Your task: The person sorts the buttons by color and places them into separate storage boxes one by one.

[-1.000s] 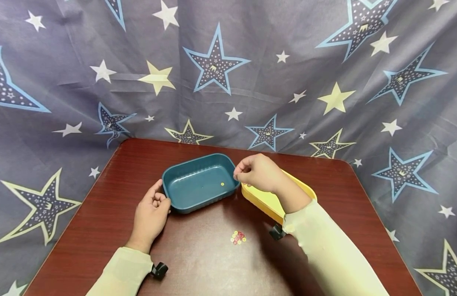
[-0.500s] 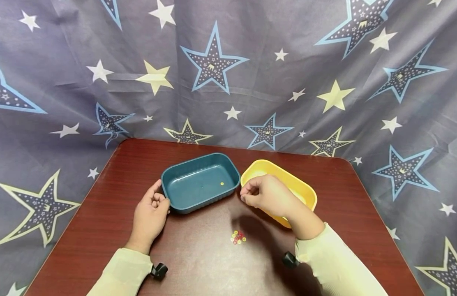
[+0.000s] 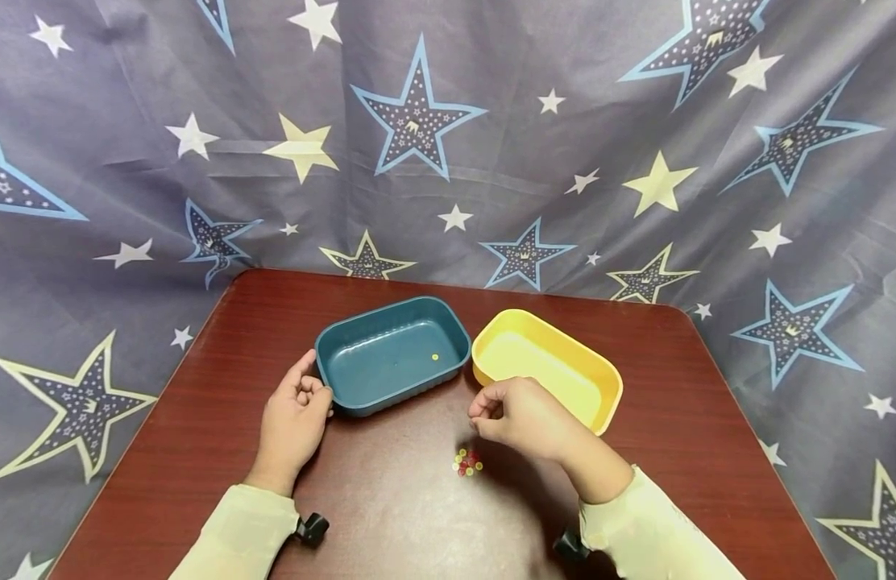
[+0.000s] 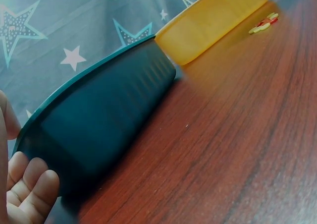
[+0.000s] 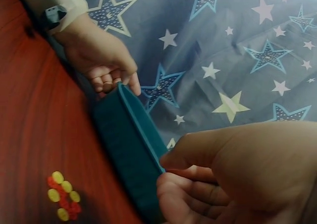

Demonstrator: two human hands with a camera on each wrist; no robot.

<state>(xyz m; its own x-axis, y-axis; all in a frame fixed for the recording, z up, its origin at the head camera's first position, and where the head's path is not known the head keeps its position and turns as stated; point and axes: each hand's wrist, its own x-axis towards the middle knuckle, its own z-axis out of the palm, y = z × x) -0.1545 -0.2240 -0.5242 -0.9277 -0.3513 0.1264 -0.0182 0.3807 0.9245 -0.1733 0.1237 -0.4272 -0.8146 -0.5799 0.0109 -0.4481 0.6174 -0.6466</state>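
Note:
My left hand [image 3: 294, 427] holds the left end of a dark teal tray [image 3: 379, 395], its fingers curled against the outer wall and rim. One yellow button [image 3: 435, 357] lies on the tray's floor, towards the right end. My right hand [image 3: 528, 419] hovers in front of the yellow tray [image 3: 600, 374], thumb and forefinger bent towards each other, with nothing showing between them. Just beyond its fingertips, nearer me, a small cluster of red and yellow buttons [image 3: 467, 463] lies on the table. The right wrist view shows these buttons [image 5: 63, 196] below and left of the hand.
The two trays stand side by side on a reddish-brown wooden table [image 3: 390, 499], their near ends almost meeting. A grey curtain [image 3: 448, 185] printed with stars hangs behind and beside the table. Each wrist carries a small black camera [image 3: 313, 529].
My right hand has come from the teal tray's right edge, back across the yellow tray, towards me and the button cluster. The left hand stays at the teal tray.

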